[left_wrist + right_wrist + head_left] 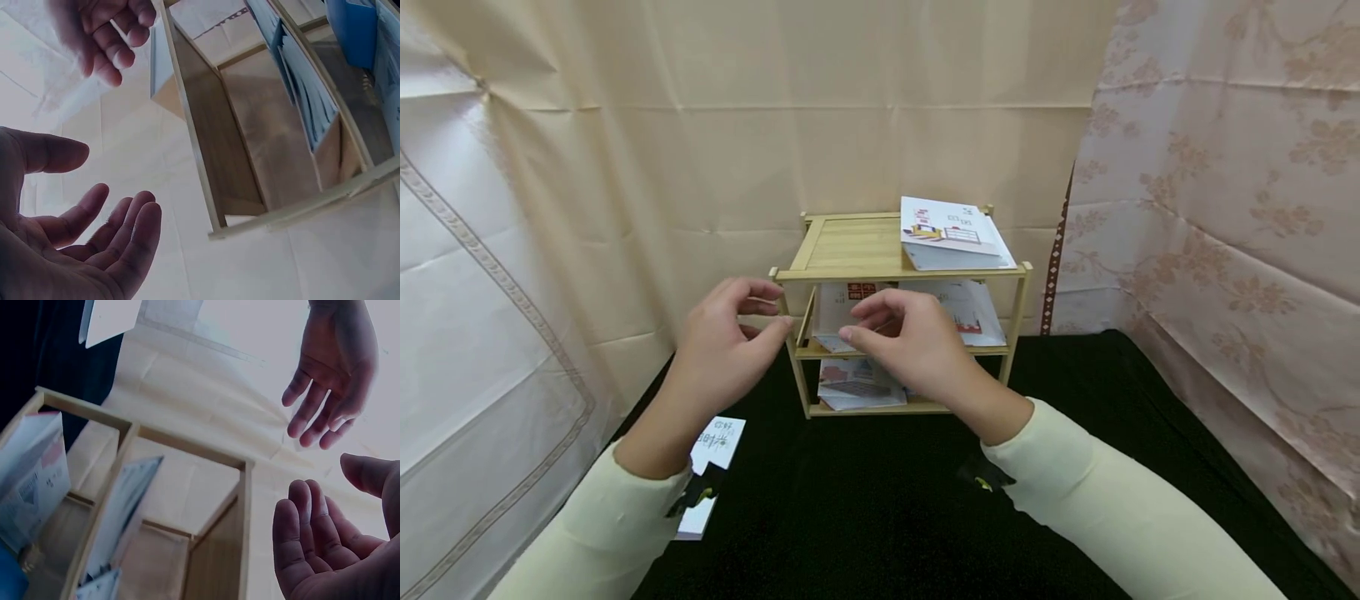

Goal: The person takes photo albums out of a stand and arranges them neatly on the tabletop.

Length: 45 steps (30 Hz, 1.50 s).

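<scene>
Both hands hover before a small three-tier wooden shelf (842, 276), fingers loosely bent and holding nothing. My left hand (726, 350) is nearest the front left post, thumb and fingers apart. In front of the middle tier is my right hand (917, 342), which partly hides what lies there. A white printed booklet (951, 229) lies at the right of the top board. On the middle tier are a booklet with a red pattern (835, 312) and another booklet (977, 315) at right. The bottom tier bears a printed booklet (859, 382). In the left wrist view both palms (75, 250) face inward.
A white booklet (721, 442) with handwritten-style characters lies on the black cloth (850, 508) at left, partly covered by the left wrist. Beige curtain (715, 150) hangs behind the shelf, with patterned curtain (1240, 208) at right and white curtain (475, 333) at left.
</scene>
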Available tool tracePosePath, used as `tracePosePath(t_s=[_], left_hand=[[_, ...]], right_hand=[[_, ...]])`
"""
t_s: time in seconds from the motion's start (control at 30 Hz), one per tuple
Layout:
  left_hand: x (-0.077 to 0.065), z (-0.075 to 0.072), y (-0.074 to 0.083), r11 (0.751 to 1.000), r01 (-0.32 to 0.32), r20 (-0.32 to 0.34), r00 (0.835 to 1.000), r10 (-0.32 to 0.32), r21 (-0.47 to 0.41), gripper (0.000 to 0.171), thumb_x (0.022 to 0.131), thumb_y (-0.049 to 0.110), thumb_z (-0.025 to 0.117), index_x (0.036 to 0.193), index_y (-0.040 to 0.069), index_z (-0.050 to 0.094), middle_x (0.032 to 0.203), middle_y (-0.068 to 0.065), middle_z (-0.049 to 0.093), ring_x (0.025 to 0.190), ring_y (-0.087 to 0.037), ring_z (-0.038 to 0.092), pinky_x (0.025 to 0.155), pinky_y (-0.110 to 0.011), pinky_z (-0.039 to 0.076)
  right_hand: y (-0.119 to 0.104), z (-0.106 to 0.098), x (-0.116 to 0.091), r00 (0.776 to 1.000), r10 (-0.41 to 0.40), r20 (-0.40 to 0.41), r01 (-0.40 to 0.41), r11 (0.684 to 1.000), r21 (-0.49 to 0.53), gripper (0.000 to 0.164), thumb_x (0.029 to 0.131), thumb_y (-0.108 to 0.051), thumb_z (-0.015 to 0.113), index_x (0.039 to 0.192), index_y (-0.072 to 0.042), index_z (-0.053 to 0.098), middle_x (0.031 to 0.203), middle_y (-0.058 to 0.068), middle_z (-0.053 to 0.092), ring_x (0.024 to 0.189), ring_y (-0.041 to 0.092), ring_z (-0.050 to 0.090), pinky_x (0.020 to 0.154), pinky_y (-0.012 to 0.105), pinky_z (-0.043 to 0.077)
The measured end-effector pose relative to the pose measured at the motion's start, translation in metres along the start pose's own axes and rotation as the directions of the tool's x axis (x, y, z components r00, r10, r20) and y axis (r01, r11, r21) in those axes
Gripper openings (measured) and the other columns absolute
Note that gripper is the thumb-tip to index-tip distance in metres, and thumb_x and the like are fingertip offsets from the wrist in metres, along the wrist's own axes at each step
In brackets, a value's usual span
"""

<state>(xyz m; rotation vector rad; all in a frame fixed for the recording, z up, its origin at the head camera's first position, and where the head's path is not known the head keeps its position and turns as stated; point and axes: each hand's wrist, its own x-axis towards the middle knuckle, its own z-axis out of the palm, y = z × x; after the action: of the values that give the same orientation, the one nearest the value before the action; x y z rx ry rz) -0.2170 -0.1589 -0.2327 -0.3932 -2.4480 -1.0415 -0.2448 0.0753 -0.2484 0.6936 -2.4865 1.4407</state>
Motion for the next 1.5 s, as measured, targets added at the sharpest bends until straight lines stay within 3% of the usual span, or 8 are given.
tracePosePath(t_s=[0.27, 0.47, 0.77, 0.9, 1.1, 1.33, 1.5], left_hand=[[0.015, 0.007, 0.015, 0.999, -0.044, 0.023, 0.999, 0.043, 0.011, 0.029, 0.098, 0.018, 0.067, 0.123, 0.004, 0.063, 0.123, -0.008, 0.064, 0.108, -0.025, 0.068, 0.086, -0.044, 0.062], [0.026, 0.012, 0.025, 0.999, -0.046, 0.078, 0.996, 0.047, -0.007, 0.030, 0.097, 0.019, 0.066, 0.124, 0.006, 0.063, 0.123, -0.007, 0.065, 0.108, -0.023, 0.069, 0.087, -0.043, 0.062], [0.049, 0.024, 0.036, 0.996, 0.082, 0.209, 0.975, -0.071, -0.044, 0.038, 0.097, 0.026, 0.065, 0.131, 0.010, 0.060, 0.133, -0.009, 0.064, 0.118, -0.022, 0.066, 0.093, -0.042, 0.060], [0.062, 0.031, 0.038, 0.987, 0.137, 0.234, 0.965, -0.115, -0.080, 0.040, 0.096, 0.025, 0.063, 0.133, 0.009, 0.060, 0.134, -0.009, 0.064, 0.119, -0.023, 0.066, 0.095, -0.040, 0.060], [0.078, 0.044, 0.037, 0.978, 0.190, 0.252, 0.954, -0.164, -0.082, 0.042, 0.095, 0.023, 0.062, 0.134, 0.006, 0.061, 0.130, -0.007, 0.066, 0.119, -0.025, 0.065, 0.094, -0.040, 0.059], [0.091, 0.054, 0.039, 0.983, 0.176, 0.244, 0.957, -0.160, -0.046, 0.043, 0.096, 0.026, 0.061, 0.135, 0.009, 0.062, 0.128, -0.005, 0.068, 0.119, -0.023, 0.064, 0.092, -0.040, 0.058], [0.099, 0.059, 0.044, 0.986, 0.163, 0.232, 0.961, -0.150, -0.038, 0.041, 0.095, 0.027, 0.061, 0.133, 0.010, 0.064, 0.126, -0.004, 0.069, 0.117, -0.021, 0.064, 0.094, -0.040, 0.057]], right_hand=[[-0.004, -0.017, 0.004, 0.998, -0.034, -0.054, 0.033, 0.999, -0.018, 0.021, 0.093, -0.031, 0.079, 0.107, -0.017, 0.073, 0.096, -0.005, 0.075, 0.085, 0.013, 0.070, 0.076, 0.033, 0.060], [-0.004, -0.025, 0.006, 0.998, -0.005, -0.068, 0.002, 0.999, -0.050, 0.024, 0.093, -0.035, 0.079, 0.108, -0.018, 0.073, 0.097, -0.006, 0.075, 0.085, 0.013, 0.070, 0.074, 0.034, 0.059], [-0.002, -0.044, 0.013, 0.995, 0.007, -0.097, -0.012, 0.999, -0.053, 0.028, 0.093, -0.033, 0.078, 0.112, -0.012, 0.073, 0.101, 0.000, 0.075, 0.089, 0.017, 0.070, 0.074, 0.034, 0.060], [0.005, -0.055, 0.019, 0.989, 0.001, -0.147, -0.015, 0.995, -0.097, 0.026, 0.093, -0.034, 0.079, 0.108, -0.014, 0.075, 0.100, 0.002, 0.075, 0.087, 0.017, 0.070, 0.071, 0.033, 0.059], [0.017, -0.069, 0.025, 0.983, 0.034, -0.180, -0.056, 0.991, -0.120, 0.027, 0.094, -0.034, 0.078, 0.109, -0.013, 0.074, 0.104, 0.005, 0.075, 0.093, 0.020, 0.070, 0.078, 0.035, 0.058], [0.032, -0.089, 0.030, 0.975, 0.063, -0.211, -0.098, 0.982, -0.160, 0.030, 0.098, -0.035, 0.071, 0.113, -0.009, 0.071, 0.107, 0.010, 0.072, 0.098, 0.024, 0.066, 0.080, 0.034, 0.054], [0.037, -0.102, 0.034, 0.957, 0.064, -0.284, -0.136, 0.961, -0.240, 0.033, 0.097, -0.041, 0.070, 0.110, -0.010, 0.073, 0.105, 0.009, 0.072, 0.099, 0.023, 0.065, 0.080, 0.036, 0.051]])
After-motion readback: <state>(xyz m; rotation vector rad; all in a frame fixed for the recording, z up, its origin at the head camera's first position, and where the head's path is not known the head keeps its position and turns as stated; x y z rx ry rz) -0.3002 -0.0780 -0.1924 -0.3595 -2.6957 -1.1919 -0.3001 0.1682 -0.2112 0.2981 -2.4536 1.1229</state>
